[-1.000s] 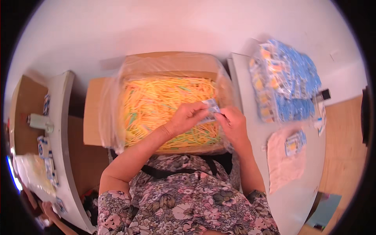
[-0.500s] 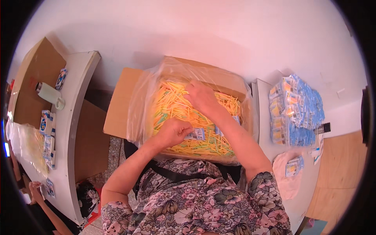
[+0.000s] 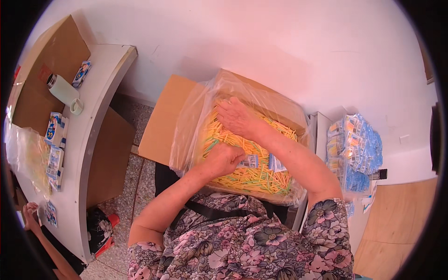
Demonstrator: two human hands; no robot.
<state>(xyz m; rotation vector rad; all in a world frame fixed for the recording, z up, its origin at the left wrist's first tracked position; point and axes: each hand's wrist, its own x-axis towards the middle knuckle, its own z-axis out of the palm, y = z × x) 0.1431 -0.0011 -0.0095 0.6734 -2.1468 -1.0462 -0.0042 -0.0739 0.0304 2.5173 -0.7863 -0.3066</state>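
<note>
A cardboard box [image 3: 275, 100] lined with a clear plastic bag [image 3: 189, 140] stands in front of me, filled with thin yellow, orange and green sticks [image 3: 254, 183]. My left hand [image 3: 223, 161] is closed over the near left part of the heap, thumb and fingers pinching a small clear packet [image 3: 251, 161] with a blue-striped edge. Toward the far left corner, my right hand [image 3: 237, 117] rests on the heap with bent fingers; whatever they grip is hidden. Another small packet [image 3: 276, 163] lies on the sticks below my right forearm.
Filled packets [image 3: 354, 149] are piled on the right-hand table. The curved white table [image 3: 105, 70] at left carries a pale green flask [image 3: 64, 93], small boxes [image 3: 55, 128], a plastic bag [image 3: 28, 154] and a cardboard carton [image 3: 51, 51]. Another person's hand [image 3: 31, 215] shows at lower left.
The view has turned, so the box appears farther right. My right hand has shifted toward the heap's far left corner. The left hand still pinches the packet.
</note>
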